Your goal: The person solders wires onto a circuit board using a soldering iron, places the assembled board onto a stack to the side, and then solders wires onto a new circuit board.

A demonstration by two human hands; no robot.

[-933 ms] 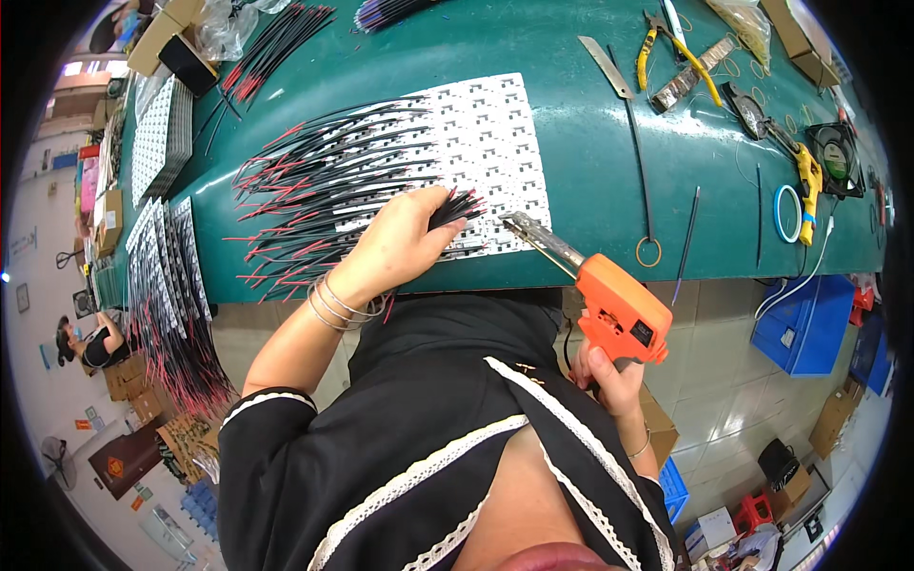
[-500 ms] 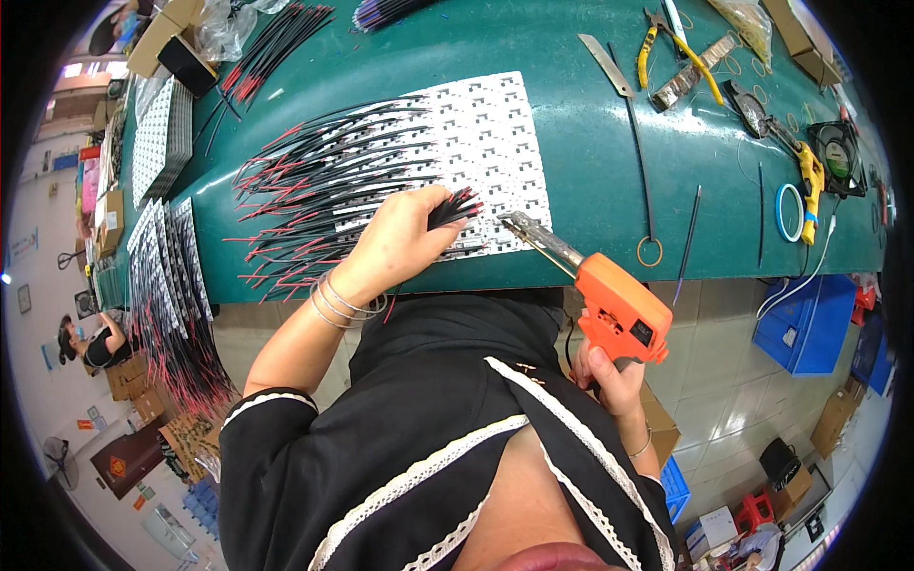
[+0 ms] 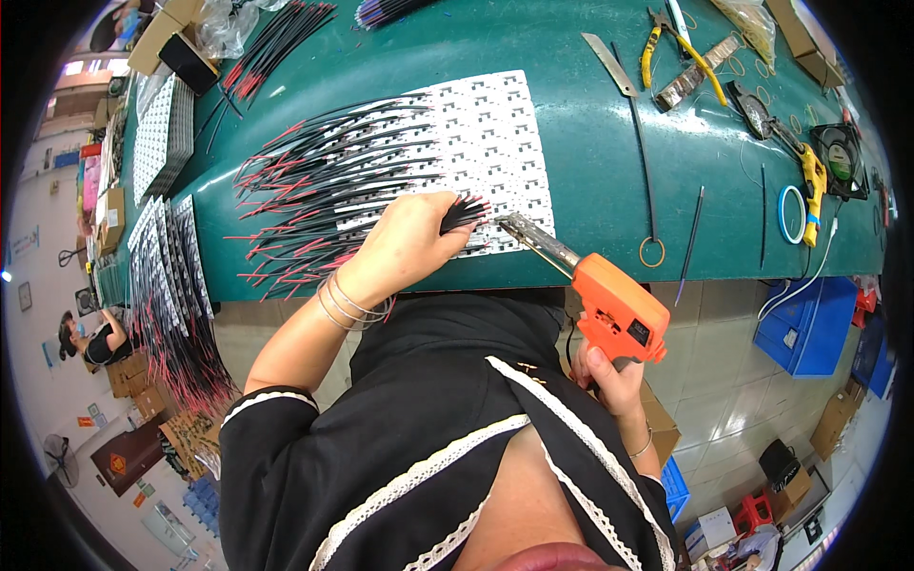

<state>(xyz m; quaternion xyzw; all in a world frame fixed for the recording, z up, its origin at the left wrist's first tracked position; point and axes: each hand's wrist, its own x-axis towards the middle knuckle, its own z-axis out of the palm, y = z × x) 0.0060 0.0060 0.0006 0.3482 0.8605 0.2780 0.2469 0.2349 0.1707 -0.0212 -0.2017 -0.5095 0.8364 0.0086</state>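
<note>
Red-and-black wire leads fan across the left of the green surface. The left hand pinches a bundle of black wires on the white LED panel. Just beside, the right hand grips an orange soldering gun, its tip at the panel's edge.

The left hand lay over the near edge of the green bench, fingers curled shut round a small bundle of black wires, wrist bent, thin bangles at the wrist, forearm bare up to a black sleeve. The right hand hung below the bench's near edge, fist closed on the grip of the orange soldering gun, knuckles toward the body.
</note>
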